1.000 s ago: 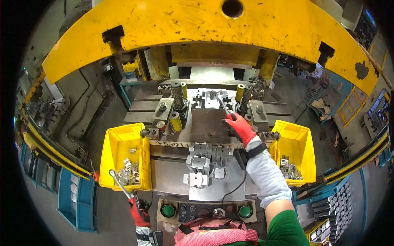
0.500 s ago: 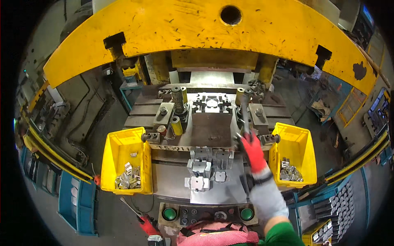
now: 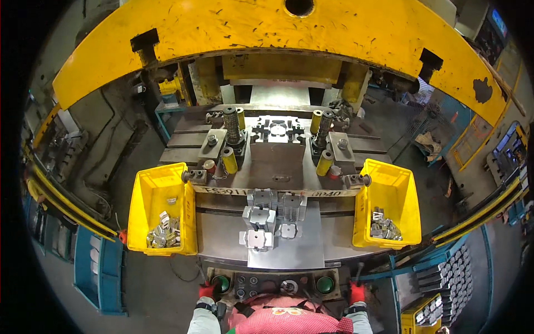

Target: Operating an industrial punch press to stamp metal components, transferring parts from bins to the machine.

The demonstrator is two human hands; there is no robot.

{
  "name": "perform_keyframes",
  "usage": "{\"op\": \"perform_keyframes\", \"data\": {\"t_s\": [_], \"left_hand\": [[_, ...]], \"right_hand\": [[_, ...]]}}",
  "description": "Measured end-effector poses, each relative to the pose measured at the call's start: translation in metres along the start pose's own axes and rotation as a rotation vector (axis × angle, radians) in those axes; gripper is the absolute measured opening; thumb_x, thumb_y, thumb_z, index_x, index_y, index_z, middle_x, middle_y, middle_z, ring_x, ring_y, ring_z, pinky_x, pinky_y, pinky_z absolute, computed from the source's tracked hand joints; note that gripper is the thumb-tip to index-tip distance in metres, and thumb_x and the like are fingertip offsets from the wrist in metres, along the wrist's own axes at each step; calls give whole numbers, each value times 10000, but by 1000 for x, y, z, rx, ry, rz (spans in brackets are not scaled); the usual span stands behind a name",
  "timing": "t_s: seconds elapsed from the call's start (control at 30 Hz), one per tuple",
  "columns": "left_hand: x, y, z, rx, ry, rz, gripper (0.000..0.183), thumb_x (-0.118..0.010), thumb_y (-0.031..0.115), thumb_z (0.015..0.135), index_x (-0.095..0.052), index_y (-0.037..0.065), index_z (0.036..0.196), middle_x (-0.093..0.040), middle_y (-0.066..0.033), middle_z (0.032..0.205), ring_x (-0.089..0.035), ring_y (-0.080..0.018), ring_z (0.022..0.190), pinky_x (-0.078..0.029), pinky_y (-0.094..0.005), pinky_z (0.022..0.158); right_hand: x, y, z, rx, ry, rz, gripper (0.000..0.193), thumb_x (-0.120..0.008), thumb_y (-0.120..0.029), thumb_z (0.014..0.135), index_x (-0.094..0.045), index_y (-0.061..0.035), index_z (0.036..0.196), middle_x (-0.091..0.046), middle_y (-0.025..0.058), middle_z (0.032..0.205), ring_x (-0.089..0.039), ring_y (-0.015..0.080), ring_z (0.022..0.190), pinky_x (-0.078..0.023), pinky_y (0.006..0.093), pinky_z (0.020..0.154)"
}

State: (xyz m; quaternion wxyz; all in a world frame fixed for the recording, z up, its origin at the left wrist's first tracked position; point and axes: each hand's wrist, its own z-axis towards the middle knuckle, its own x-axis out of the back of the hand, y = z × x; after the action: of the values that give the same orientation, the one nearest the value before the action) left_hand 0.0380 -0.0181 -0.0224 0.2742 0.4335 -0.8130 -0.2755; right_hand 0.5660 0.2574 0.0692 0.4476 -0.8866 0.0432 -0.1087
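Note:
My left hand (image 3: 208, 291), in a red glove, is by the left green push button (image 3: 221, 284) on the control panel. It is closed on a slim metal tool (image 3: 201, 271) that points away from me. At the right end of the panel, near the right green push button (image 3: 324, 285), my right hand (image 3: 357, 293) is also red-gloved and closed on a slim metal tool (image 3: 359, 270). Ahead, a bright flat metal piece (image 3: 278, 131) sits in the die (image 3: 278, 161). Several stacks of notched metal plates (image 3: 260, 218) stand on the steel sheet (image 3: 289, 256) before it.
Yellow bins with metal pieces flank the die, a left bin (image 3: 190, 222) and a right bin (image 3: 361, 222). The yellow press beam (image 3: 267, 33) arches overhead. Guide posts (image 3: 231, 125) rise beside the die. Racked metal parts (image 3: 453, 275) lie at lower right.
My right hand has come back from over the die's right side to the control panel. My left hand has moved up and right to the left button. The view has shifted slightly.

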Motion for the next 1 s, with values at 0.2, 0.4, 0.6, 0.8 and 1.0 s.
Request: {"op": "perform_keyframes", "data": {"t_s": [0.2, 0.4, 0.6, 0.8, 1.0], "left_hand": [[-17, 30, -19, -121, 153, 486, 1006, -803, 329, 423, -263, -45, 1185, -465, -153, 1107, -475, -245, 961, -402, -332, 793], [-20, 31, -36, -36, 117, 104, 999, -809, 185, 409, -230, -23, 1196, -443, -130, 1139, -464, -216, 987, -412, -324, 782], [-27, 42, -45, -52, 211, 233, 920, -797, 118, 415, -270, 26, 1163, -454, -115, 1122, -470, -209, 972, -418, -328, 777], [-9, 16, -18, -114, 174, 127, 851, -803, 180, 433, -310, 30, 1111, -462, -114, 1113, -480, -208, 944, -428, -334, 744], [-32, 42, -42, -93, 182, 277, 900, -811, 253, 396, -315, -7, 1101, -464, -122, 1130, -481, -211, 982, -416, -318, 783]], "right_hand": [[-52, 26, 2, 112, 45, -679, 847, -748, -371, 527, -344, 68, 1128, -512, 225, 1038, -497, 308, 980, -417, 340, 788], [-53, 15, -9, 95, 9, -700, 794, -747, -330, 528, -347, 45, 1103, -511, 232, 1030, -491, 330, 984, -415, 354, 792], [-57, 5, -17, 35, 64, -830, 726, -736, -324, 534, -372, 31, 1053, -517, 238, 1016, -490, 351, 976, -418, 373, 785], [-59, 6, -19, 120, 31, -730, 715, -733, -357, 527, -398, 37, 1021, -524, 240, 1002, -507, 342, 956, -422, 365, 775], [-48, 11, -11, 81, 73, -734, 717, -736, -360, 511, -409, 42, 1007, -533, 234, 986, -515, 331, 947, -425, 365, 765]]}}
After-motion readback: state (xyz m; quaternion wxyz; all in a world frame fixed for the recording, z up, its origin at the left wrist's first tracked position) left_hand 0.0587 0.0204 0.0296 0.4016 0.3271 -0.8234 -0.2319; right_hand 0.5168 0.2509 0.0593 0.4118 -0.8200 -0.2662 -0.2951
